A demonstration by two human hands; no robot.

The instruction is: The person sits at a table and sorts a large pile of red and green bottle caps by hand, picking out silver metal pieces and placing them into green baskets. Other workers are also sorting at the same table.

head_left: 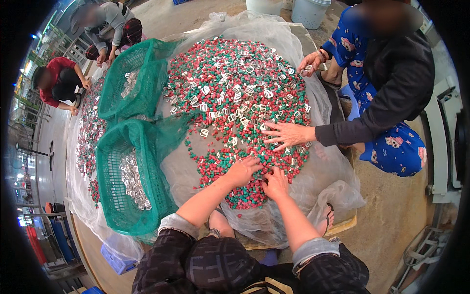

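A broad heap of small red and green pieces (245,191), mixed with pale metal buckles (240,112), lies spread in front of me on a sheet of white netting (338,186). My left hand (243,171) rests palm down on the near part of the heap, fingers stretched out. Just right of it, my right hand (276,184) touches the same pieces, thumb and fingers apart. I see no buckle held in either hand. What lies under my palms is hidden.
Two green net-lined baskets (105,186) holding buckles stand at the left. Across on the right, a co-worker's hand (291,134) reaches over the heap; the other holds buckles. Two people crouch at a second heap (88,127) on the far left. Pale buckets (311,12) stand behind.
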